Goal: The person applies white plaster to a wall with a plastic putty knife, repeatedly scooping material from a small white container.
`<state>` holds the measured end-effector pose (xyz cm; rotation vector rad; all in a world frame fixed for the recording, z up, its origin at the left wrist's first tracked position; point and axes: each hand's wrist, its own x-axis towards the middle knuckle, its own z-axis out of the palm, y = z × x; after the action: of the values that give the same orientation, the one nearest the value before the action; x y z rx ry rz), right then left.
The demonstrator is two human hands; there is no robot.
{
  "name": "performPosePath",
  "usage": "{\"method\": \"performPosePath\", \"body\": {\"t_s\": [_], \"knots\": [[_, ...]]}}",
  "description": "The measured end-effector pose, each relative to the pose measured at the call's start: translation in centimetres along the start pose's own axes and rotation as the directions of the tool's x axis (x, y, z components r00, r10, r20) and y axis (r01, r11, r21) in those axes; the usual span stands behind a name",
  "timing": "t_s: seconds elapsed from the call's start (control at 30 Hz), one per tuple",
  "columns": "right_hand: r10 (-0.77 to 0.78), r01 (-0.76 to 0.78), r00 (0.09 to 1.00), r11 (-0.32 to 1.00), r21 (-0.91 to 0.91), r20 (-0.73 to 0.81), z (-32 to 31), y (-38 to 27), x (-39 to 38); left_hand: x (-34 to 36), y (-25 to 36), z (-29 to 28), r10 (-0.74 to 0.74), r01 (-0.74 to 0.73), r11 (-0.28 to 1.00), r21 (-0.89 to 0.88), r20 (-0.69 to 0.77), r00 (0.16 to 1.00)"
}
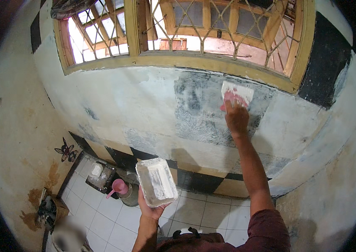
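Note:
My right hand (237,117) grips a putty scraper (237,89), pale with a pink middle and smeared with white. Its blade lies against the wall just below the window, on a grey, rough, partly coated patch (203,122). In my left hand (147,206) is a rectangular plastic tray (144,191), tilted and held from below, away from the wall. White putty (163,180) coats the inside of the tray.
A yellow wooden window frame (178,61) with a metal grille spans the top. Below left, a pink dipper (120,186) rests over a bucket (130,196), beside a dark tray (92,181) holding white stuff. White tiles (215,214) cover the floor. A brown box (60,207) stands farther left.

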<state>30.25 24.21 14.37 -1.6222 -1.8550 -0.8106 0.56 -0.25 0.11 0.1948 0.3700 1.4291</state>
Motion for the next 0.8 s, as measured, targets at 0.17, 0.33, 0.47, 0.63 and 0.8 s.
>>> {"method": "performPosePath", "body": {"t_s": [0.17, 0.33, 0.47, 0.63, 0.8], "knots": [[-0.23, 0.229, 0.973, 0.963, -0.14, 0.008, 15.6, 3.1, -15.2, 0.4, -0.2, 0.3, -0.011, 0.011, 1.0, -0.012, -0.019, 1.0], [-0.272, 0.256, 0.95, 0.959, 0.119, 0.152, 14.7, -2.2, -19.2, 0.8, 0.1, -0.2, 0.009, -0.009, 1.0, 0.005, -0.01, 1.0], [-0.302, 0.331, 0.934, 0.932, 0.147, -0.191, 1.0, -9.2, -4.5, 0.4, 0.4, -0.1, 0.026, -0.026, 1.0, 0.011, -0.003, 1.0], [-0.334, 0.334, 0.942, 0.943, -0.01, -0.035, 0.4, -10.1, 5.6, 0.9, 0.5, 0.4, -0.002, 0.002, 1.0, -0.016, 0.012, 1.0], [-0.3, 0.257, 0.886, 0.953, -0.164, -0.355, 15.1, -10.6, -3.7, 0.9, 0.8, 0.7, 0.044, -0.048, 0.997, -0.058, -0.075, 0.996]]}}
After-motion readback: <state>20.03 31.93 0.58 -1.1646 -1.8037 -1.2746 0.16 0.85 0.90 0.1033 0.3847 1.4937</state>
